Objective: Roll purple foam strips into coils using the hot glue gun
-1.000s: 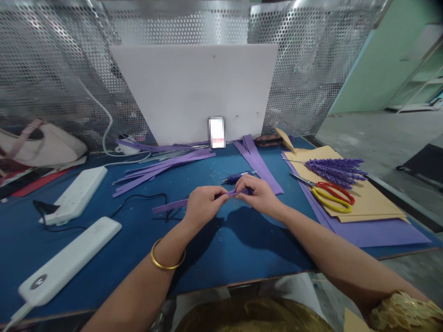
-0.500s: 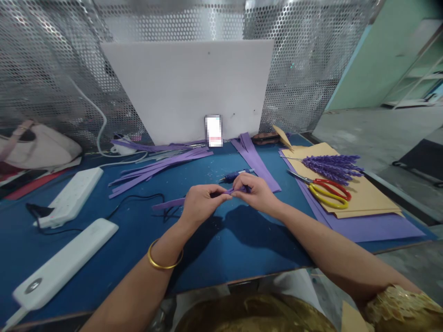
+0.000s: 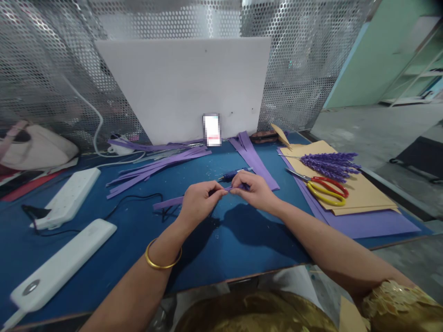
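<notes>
While the left hand (image 3: pixel 199 203) and right hand (image 3: pixel 255 190) pinch the strip (image 3: pixel 168 203) between them, it looks light, soft and easily creased, best held lightly by its edges.

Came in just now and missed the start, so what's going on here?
A person's left hand and right hand pinch a narrow purple strip above a blue table, one end sticking out past the left hand. More purple strips lie beyond; scissors and a purple sprig lie to the right, partly on brown sheets.
</notes>
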A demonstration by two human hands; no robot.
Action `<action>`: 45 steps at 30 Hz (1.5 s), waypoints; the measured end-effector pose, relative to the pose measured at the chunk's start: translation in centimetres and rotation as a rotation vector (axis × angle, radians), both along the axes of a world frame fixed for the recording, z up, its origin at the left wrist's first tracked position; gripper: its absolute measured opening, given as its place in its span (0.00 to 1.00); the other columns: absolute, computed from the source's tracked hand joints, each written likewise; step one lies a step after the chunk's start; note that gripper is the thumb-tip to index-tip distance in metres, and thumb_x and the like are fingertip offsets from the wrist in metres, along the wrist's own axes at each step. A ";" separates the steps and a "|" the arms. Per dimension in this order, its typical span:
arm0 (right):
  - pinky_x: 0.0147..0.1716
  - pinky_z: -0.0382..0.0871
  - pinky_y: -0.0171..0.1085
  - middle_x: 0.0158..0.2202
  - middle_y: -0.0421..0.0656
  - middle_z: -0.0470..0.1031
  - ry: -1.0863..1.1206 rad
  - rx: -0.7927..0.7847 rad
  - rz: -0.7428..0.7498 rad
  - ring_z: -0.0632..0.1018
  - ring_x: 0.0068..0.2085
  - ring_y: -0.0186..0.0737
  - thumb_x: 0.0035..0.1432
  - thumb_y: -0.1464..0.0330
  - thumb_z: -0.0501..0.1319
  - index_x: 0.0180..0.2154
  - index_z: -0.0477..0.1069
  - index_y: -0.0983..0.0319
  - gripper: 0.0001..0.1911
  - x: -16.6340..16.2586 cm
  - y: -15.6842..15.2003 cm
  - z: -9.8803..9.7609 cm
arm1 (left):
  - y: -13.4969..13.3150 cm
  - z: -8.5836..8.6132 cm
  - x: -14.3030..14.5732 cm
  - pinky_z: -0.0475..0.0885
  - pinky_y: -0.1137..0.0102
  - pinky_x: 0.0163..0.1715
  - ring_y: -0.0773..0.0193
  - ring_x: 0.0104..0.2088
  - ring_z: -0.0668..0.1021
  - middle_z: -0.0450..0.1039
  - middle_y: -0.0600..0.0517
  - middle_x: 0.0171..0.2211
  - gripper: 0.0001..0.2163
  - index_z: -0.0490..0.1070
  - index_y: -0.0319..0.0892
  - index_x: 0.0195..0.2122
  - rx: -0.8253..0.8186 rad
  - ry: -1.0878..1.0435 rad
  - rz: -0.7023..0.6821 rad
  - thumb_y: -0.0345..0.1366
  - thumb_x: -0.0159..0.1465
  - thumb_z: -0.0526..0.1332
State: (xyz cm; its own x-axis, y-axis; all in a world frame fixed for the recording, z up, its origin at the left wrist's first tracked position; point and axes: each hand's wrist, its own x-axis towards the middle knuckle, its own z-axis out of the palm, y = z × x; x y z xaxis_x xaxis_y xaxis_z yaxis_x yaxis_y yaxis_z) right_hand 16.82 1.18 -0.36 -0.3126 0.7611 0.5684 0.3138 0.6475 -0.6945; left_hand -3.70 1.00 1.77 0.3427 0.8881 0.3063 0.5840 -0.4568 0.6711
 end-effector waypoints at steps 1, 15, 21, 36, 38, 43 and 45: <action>0.38 0.66 0.39 0.31 0.41 0.72 0.008 0.002 -0.006 0.73 0.35 0.39 0.60 0.67 0.63 0.28 0.67 0.59 0.09 0.1 0.0 0.0 | 0.0 0.0 0.0 0.64 0.72 0.28 0.65 0.26 0.74 0.77 0.54 0.23 0.09 0.79 0.42 0.29 -0.028 -0.027 -0.001 0.41 0.61 0.64; 0.34 0.64 0.37 0.30 0.40 0.73 -0.033 -0.048 -0.161 0.73 0.33 0.38 0.58 0.69 0.65 0.27 0.70 0.59 0.08 1.4 1.1 0.4 | 0.6 0.3 -0.4 0.63 0.71 0.26 0.64 0.24 0.75 0.76 0.55 0.22 0.11 0.79 0.43 0.27 -0.141 -0.005 0.033 0.43 0.61 0.62; 0.32 0.63 0.37 0.28 0.39 0.73 -0.061 -0.082 -0.205 0.72 0.31 0.37 0.56 0.68 0.66 0.26 0.70 0.59 0.09 1.9 1.7 0.3 | 0.7 0.4 -0.6 0.65 0.71 0.29 0.64 0.25 0.77 0.78 0.55 0.23 0.11 0.77 0.44 0.26 -0.096 0.055 0.013 0.42 0.62 0.60; 0.27 0.60 0.36 0.23 0.38 0.71 -0.019 -0.152 -0.380 0.69 0.26 0.35 0.53 0.66 0.65 0.25 0.71 0.60 0.08 3.1 2.4 0.6 | 1.1 0.7 -1.3 0.61 0.71 0.25 0.64 0.24 0.74 0.75 0.55 0.20 0.11 0.78 0.45 0.27 -0.012 0.094 0.111 0.43 0.62 0.61; 0.27 0.60 0.36 0.23 0.38 0.71 -0.039 -0.150 -0.384 0.69 0.26 0.35 0.53 0.66 0.65 0.24 0.71 0.60 0.08 3.2 2.5 0.6 | 1.2 0.7 -1.3 0.61 0.71 0.25 0.64 0.24 0.74 0.75 0.55 0.20 0.11 0.78 0.45 0.26 0.007 0.118 0.118 0.43 0.61 0.61; 0.28 0.60 0.36 0.23 0.38 0.71 -0.026 -0.100 -0.432 0.69 0.27 0.37 0.53 0.65 0.64 0.23 0.70 0.59 0.09 3.4 2.6 0.7 | 1.6 0.6 -1.6 0.61 0.71 0.25 0.63 0.23 0.75 0.75 0.55 0.20 0.12 0.78 0.45 0.26 -0.054 0.117 0.127 0.44 0.60 0.61; 0.28 0.60 0.37 0.23 0.38 0.71 -0.031 -0.082 -0.460 0.69 0.27 0.37 0.53 0.65 0.64 0.23 0.69 0.59 0.09 3.4 2.6 0.8 | 1.7 0.6 -1.7 0.62 0.71 0.25 0.64 0.23 0.74 0.75 0.54 0.20 0.12 0.77 0.45 0.25 -0.051 0.134 0.120 0.43 0.60 0.61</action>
